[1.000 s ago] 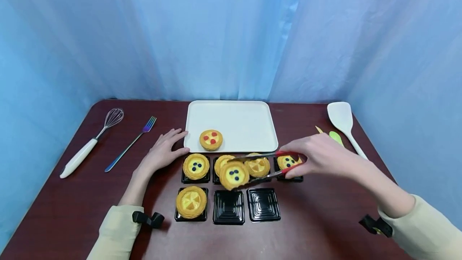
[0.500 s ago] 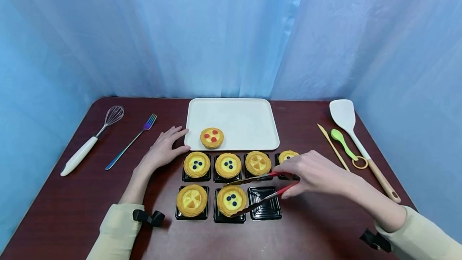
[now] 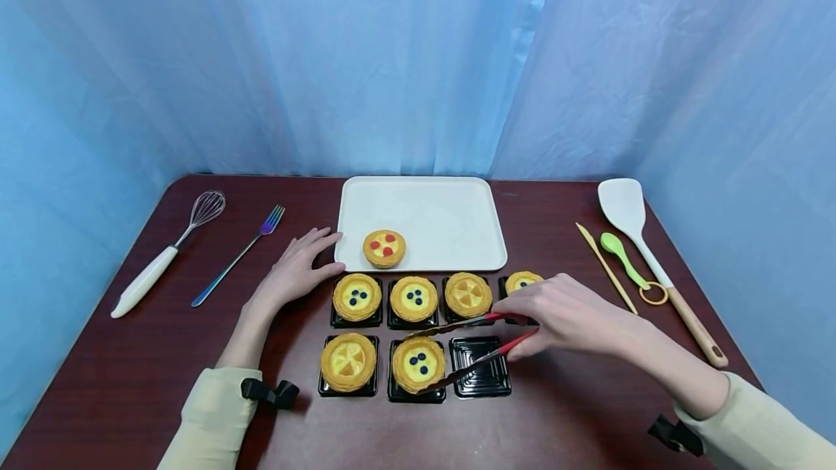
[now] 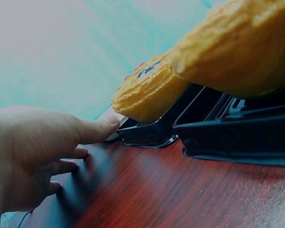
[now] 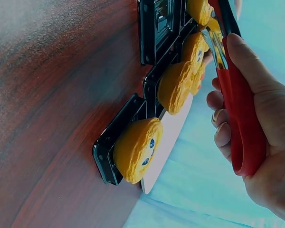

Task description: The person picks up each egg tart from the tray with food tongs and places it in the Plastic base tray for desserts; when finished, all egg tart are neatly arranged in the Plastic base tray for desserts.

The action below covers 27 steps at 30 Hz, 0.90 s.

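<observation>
My right hand (image 3: 555,318) grips red-handled tongs (image 3: 516,340), fingers curled round them in the right wrist view too. The tongs' arms stand spread on either side of a blueberry-topped egg tart (image 3: 419,364), which sits in the middle black tray (image 3: 427,397) of the front row. My left hand (image 3: 297,267) lies with straight fingers at the left edge of the white tray (image 3: 444,220), its thumb near the tray's corner. On that tray rests a tart with red toppings (image 3: 384,249). To the right of the blueberry tart is a bare black tray (image 3: 480,368).
Several more tarts, such as a fruit-wedge tart (image 3: 348,362), sit in black trays. A whisk (image 3: 170,256) and a fork (image 3: 238,256) lie left. At right lie a white spatula (image 3: 627,209), a green spoon (image 3: 620,256) and a thin yellow knife-like tool (image 3: 607,267).
The blueberry tart, held up in the tongs, has come down into the middle front black tray. The tongs have spread off its sides. The left hand has stayed in place.
</observation>
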Motion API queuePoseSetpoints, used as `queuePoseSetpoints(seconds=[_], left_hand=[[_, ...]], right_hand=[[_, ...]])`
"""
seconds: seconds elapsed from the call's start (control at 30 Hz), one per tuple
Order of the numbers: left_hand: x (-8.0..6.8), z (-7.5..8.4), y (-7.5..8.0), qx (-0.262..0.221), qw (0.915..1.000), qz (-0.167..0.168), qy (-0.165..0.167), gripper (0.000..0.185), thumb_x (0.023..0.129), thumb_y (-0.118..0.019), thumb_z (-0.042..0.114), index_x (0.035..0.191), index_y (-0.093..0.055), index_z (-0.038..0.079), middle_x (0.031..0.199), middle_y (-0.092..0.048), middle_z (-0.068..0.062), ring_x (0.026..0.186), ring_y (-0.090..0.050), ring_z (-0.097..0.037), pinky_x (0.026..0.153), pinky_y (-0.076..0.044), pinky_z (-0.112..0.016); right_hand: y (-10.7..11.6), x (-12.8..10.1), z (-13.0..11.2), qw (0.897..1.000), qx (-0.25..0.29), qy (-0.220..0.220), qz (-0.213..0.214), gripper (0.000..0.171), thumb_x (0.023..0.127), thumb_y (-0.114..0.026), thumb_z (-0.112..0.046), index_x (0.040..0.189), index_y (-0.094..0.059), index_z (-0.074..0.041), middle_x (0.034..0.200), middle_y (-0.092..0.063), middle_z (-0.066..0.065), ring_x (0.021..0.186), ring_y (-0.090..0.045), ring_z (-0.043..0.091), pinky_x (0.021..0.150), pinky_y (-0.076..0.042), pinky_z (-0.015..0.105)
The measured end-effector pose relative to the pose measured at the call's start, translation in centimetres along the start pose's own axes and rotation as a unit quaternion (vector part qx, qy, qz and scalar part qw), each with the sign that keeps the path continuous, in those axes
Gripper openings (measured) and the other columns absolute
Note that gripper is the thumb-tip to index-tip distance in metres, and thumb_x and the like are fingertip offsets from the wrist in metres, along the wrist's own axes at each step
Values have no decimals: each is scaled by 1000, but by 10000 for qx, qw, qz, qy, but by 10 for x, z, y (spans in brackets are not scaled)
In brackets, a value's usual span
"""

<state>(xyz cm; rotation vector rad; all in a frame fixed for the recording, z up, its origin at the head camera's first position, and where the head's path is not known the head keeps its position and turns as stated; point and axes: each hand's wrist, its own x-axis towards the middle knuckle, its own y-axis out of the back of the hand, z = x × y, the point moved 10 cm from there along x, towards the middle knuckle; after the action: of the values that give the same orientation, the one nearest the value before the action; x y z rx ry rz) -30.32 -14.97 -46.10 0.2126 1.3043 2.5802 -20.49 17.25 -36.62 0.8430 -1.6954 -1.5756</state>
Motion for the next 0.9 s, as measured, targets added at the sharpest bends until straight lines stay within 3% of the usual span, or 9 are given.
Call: queuePoseSetpoints(seconds=[0.4, 0.9], left_hand=[[1, 0, 0, 1, 10000, 3, 12, 65, 101, -66, 36, 157, -45, 12, 166, -32, -23, 159, -19, -44, 130, -8, -66], [1, 1, 0, -11, 10000, -17, 18, 65, 101, -66, 36, 157, -45, 12, 166, -32, -24, 158, -20, -44, 129, -8, -66]], right_hand=[[-1, 0, 1, 10000, -62, 25, 41, 53, 75, -81, -65, 112, -77, -28, 88, -72, -21, 69, -51, -7, 51, -28, 13], [-4, 2, 2, 10000, -10, 46, -44, 53, 77, -79, -66, 116, -76, -30, 87, -71, -22, 66, -46, -8, 50, -26, 13]])
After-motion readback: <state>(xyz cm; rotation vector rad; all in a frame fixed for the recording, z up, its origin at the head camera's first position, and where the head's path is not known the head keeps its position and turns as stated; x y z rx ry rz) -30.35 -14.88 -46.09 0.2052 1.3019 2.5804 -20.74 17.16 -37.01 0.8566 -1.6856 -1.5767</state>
